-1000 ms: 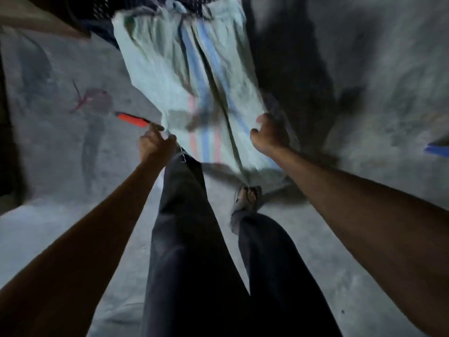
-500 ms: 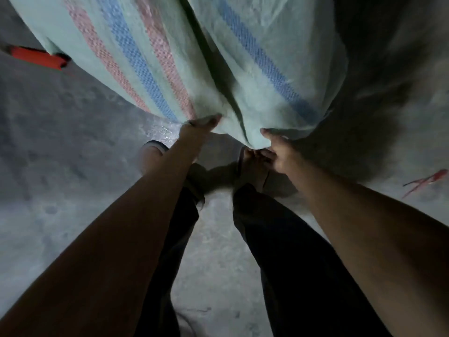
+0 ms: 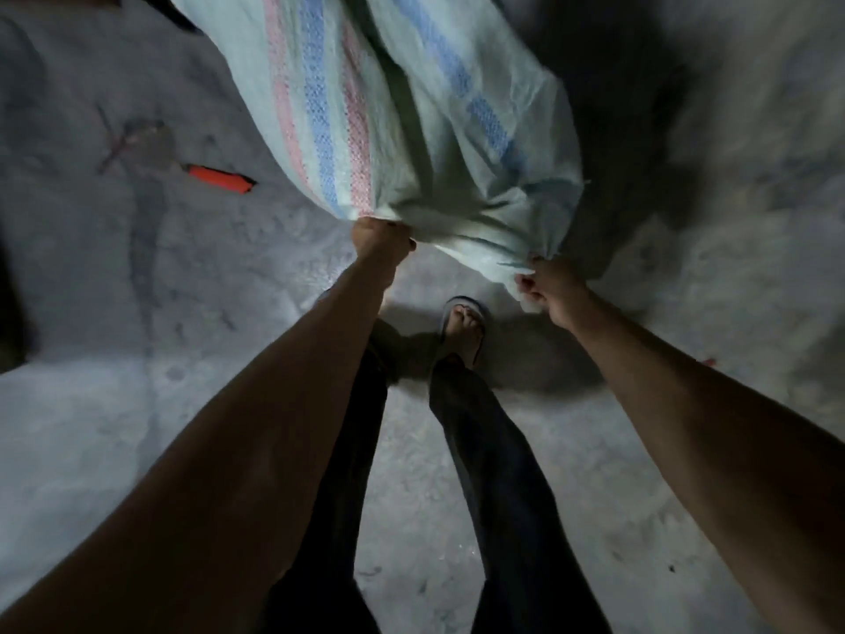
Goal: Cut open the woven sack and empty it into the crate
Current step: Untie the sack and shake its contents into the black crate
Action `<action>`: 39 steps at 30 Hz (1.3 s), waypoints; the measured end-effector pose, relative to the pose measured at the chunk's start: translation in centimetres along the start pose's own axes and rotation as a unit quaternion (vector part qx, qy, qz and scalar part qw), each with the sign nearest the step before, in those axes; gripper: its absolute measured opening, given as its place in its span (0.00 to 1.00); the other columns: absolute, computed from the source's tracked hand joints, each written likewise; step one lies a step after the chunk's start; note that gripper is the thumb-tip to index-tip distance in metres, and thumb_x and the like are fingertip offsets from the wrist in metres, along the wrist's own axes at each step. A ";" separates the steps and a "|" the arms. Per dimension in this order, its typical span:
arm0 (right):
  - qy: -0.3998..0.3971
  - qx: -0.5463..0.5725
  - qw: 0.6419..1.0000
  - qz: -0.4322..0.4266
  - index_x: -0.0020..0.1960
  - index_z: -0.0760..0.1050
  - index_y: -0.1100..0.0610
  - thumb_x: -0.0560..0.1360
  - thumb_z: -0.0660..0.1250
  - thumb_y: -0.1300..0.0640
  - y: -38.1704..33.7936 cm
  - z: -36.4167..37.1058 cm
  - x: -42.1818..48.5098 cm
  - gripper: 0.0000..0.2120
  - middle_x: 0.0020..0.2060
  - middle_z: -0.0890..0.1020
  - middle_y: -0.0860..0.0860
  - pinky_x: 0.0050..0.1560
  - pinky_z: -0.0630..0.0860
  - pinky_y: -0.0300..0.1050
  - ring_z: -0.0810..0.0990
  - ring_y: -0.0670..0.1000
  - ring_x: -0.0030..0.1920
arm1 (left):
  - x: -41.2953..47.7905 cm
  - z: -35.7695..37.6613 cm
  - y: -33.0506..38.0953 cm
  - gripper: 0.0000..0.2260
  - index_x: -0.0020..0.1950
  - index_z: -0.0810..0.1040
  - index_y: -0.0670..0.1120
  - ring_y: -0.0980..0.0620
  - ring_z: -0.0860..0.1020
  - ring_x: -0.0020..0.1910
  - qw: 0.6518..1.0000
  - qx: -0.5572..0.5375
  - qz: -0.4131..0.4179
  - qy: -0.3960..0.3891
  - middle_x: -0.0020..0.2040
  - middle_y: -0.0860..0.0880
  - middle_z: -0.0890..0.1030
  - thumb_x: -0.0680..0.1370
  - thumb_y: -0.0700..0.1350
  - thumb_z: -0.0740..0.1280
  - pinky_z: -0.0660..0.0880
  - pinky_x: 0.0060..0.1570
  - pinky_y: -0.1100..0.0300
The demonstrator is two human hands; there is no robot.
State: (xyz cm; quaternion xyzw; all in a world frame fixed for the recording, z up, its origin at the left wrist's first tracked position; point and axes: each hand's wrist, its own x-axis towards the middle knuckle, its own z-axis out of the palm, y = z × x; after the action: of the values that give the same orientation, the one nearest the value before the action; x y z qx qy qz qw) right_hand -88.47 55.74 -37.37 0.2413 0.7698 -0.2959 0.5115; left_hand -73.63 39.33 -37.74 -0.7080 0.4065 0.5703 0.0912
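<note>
A pale green woven sack (image 3: 402, 112) with pink and blue stripes hangs tilted in front of me, its far end running out of the top of the view. My left hand (image 3: 379, 237) is clenched on the sack's near left corner. My right hand (image 3: 546, 286) grips the near right corner, where the cloth bunches. An orange-handled cutter (image 3: 219, 179) lies on the floor to the left, apart from both hands. The crate is hidden or out of view.
Grey concrete floor (image 3: 183, 404) all around, dimly lit. My legs in dark trousers and a foot in a sandal (image 3: 464, 329) stand directly below the sack. A dark shadow falls on the floor to the right of the sack.
Both hands have closed firmly on the sack's near corners and spread apart. The view has shifted, so the cutter now shows lower on the floor at the left.
</note>
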 end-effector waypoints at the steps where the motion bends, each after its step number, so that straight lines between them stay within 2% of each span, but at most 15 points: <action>1: -0.006 -0.009 1.000 -0.012 0.55 0.71 0.57 0.82 0.58 0.60 -2.1 -0.5 -3.1 0.05 0.17 0.77 0.47 0.18 0.66 0.32 0.71 0.40 0.13 | -2.0 -1.2 3.0 0.06 0.49 0.81 0.34 0.53 0.80 0.24 1.000 -0.016 0.018 0.009 0.33 0.44 0.83 0.78 0.31 0.63 0.74 0.18 0.66; 3: -0.017 -0.029 0.999 -0.042 0.48 0.71 0.56 0.82 0.56 0.61 -5.9 -1.4 -9.9 0.07 0.14 0.75 0.47 0.21 0.65 0.34 0.70 0.40 0.13 | -6.4 -4.5 7.8 0.09 0.55 0.81 0.33 0.44 0.85 0.38 0.999 0.009 0.041 0.003 0.40 0.41 0.84 0.78 0.32 0.64 0.81 0.30 0.60; 4: -0.022 -0.034 0.997 -0.060 0.44 0.70 0.55 0.82 0.57 0.60 -7.6 -1.7 -13.6 0.09 0.15 0.76 0.47 0.21 0.65 0.34 0.70 0.40 0.13 | -9.0 -6.5 9.9 0.09 0.54 0.82 0.33 0.42 0.85 0.43 0.998 0.024 0.055 0.005 0.37 0.43 0.84 0.78 0.32 0.64 0.79 0.30 0.61; 6: -0.043 -0.036 0.995 -0.083 0.41 0.69 0.54 0.83 0.57 0.59 -10.4 -1.9 -19.9 0.12 0.21 0.77 0.50 0.20 0.65 0.34 0.70 0.40 0.14 | -13.8 -10.6 13.2 0.09 0.47 0.81 0.35 0.47 0.82 0.36 0.996 -0.003 0.081 0.022 0.28 0.49 0.80 0.80 0.33 0.61 0.72 0.22 0.66; 9: -0.071 0.015 0.991 -0.113 0.38 0.71 0.57 0.83 0.57 0.58 -14.4 -1.3 -27.5 0.15 0.17 0.75 0.48 0.17 0.64 0.33 0.69 0.41 0.13 | -19.1 -15.8 17.1 0.12 0.42 0.78 0.42 0.58 0.76 0.18 0.987 -0.115 0.103 0.040 0.33 0.43 0.78 0.83 0.35 0.61 0.71 0.19 0.68; 10: -0.077 0.027 0.988 -0.131 0.37 0.71 0.57 0.83 0.58 0.58 -15.8 -0.9 -29.8 0.15 0.16 0.74 0.48 0.16 0.65 0.32 0.68 0.41 0.13 | -20.5 -17.5 18.1 0.13 0.40 0.77 0.42 0.58 0.76 0.18 0.981 -0.156 0.110 0.037 0.33 0.42 0.78 0.83 0.35 0.61 0.73 0.20 0.68; 14: -0.101 0.057 0.978 -0.176 0.36 0.70 0.58 0.82 0.62 0.61 -21.6 1.8 -38.4 0.15 0.15 0.73 0.49 0.17 0.65 0.30 0.66 0.41 0.12 | -24.3 -23.8 20.7 0.14 0.39 0.74 0.47 0.61 0.73 0.18 0.960 -0.258 0.102 0.023 0.16 0.55 0.73 0.84 0.40 0.60 0.76 0.24 0.67; 18: -0.156 0.043 0.967 -0.197 0.38 0.70 0.55 0.82 0.60 0.62 -28.0 6.5 -44.5 0.13 0.15 0.72 0.47 0.23 0.67 0.33 0.67 0.41 0.14 | -24.0 -29.1 23.4 0.16 0.38 0.72 0.47 0.54 0.70 0.30 0.935 -0.346 0.078 -0.001 0.16 0.55 0.71 0.84 0.40 0.57 0.72 0.39 0.61; 21: -0.166 0.018 0.962 -0.216 0.39 0.69 0.55 0.82 0.59 0.61 -32.7 10.5 -48.0 0.13 0.17 0.74 0.47 0.26 0.68 0.35 0.68 0.43 0.18 | -23.7 -32.8 27.1 0.18 0.34 0.69 0.46 0.55 0.73 0.25 0.918 -0.391 0.064 -0.015 0.16 0.54 0.71 0.85 0.42 0.57 0.71 0.38 0.61; 24: -0.180 -0.037 0.957 -0.223 0.36 0.70 0.56 0.81 0.59 0.60 -36.3 15.0 -50.9 0.14 0.22 0.76 0.48 0.31 0.70 0.38 0.69 0.45 0.23 | -22.6 -36.5 29.7 0.20 0.32 0.64 0.46 0.56 0.70 0.18 0.897 -0.438 0.055 -0.025 0.15 0.54 0.69 0.85 0.42 0.56 0.69 0.32 0.64; 27: -0.189 -0.082 0.952 -0.225 0.34 0.71 0.56 0.80 0.59 0.60 -38.8 19.6 -52.4 0.16 0.23 0.77 0.48 0.31 0.71 0.40 0.70 0.46 0.24 | -21.0 -38.9 30.9 0.19 0.34 0.66 0.45 0.53 0.69 0.29 0.882 -0.468 0.048 -0.030 0.18 0.51 0.72 0.85 0.42 0.56 0.68 0.35 0.62; 30: -0.178 -0.107 0.949 -0.237 0.35 0.72 0.56 0.80 0.59 0.60 -40.6 23.8 -52.8 0.15 0.23 0.77 0.50 0.29 0.71 0.40 0.72 0.46 0.24 | -18.1 -39.9 30.6 0.14 0.40 0.69 0.45 0.51 0.75 0.34 0.895 -0.442 0.056 -0.035 0.34 0.47 0.77 0.86 0.43 0.55 0.73 0.38 0.62; 33: -0.168 -0.136 0.946 -0.242 0.37 0.72 0.56 0.81 0.60 0.60 -42.3 26.8 -52.4 0.13 0.28 0.78 0.52 0.31 0.72 0.40 0.73 0.47 0.26 | -15.9 -40.7 30.5 0.12 0.43 0.73 0.45 0.50 0.78 0.38 0.902 -0.423 0.081 -0.029 0.41 0.46 0.80 0.85 0.44 0.56 0.77 0.42 0.60; 36: -0.165 -0.178 0.940 -0.239 0.36 0.72 0.57 0.81 0.60 0.60 -42.6 28.4 -51.4 0.14 0.30 0.78 0.52 0.31 0.72 0.39 0.73 0.46 0.26 | -15.5 -39.4 30.4 0.02 0.50 0.76 0.46 0.48 0.77 0.47 0.930 -0.326 0.167 0.017 0.47 0.46 0.80 0.79 0.39 0.65 0.74 0.49 0.57; 39: -0.172 -0.200 0.938 -0.227 0.36 0.74 0.58 0.81 0.60 0.60 -42.9 30.0 -50.3 0.14 0.29 0.78 0.52 0.30 0.72 0.39 0.72 0.46 0.26 | -14.7 -37.6 30.1 0.25 0.63 0.71 0.45 0.52 0.75 0.52 0.952 -0.158 0.252 0.069 0.55 0.48 0.77 0.71 0.47 0.78 0.74 0.46 0.69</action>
State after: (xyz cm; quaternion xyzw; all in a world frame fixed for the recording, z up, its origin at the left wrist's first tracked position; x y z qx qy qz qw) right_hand -79.98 0.78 9.29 -0.1015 0.7476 -0.2815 0.5929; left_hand -66.81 4.37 -2.20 -0.6258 0.4815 0.5812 -0.1970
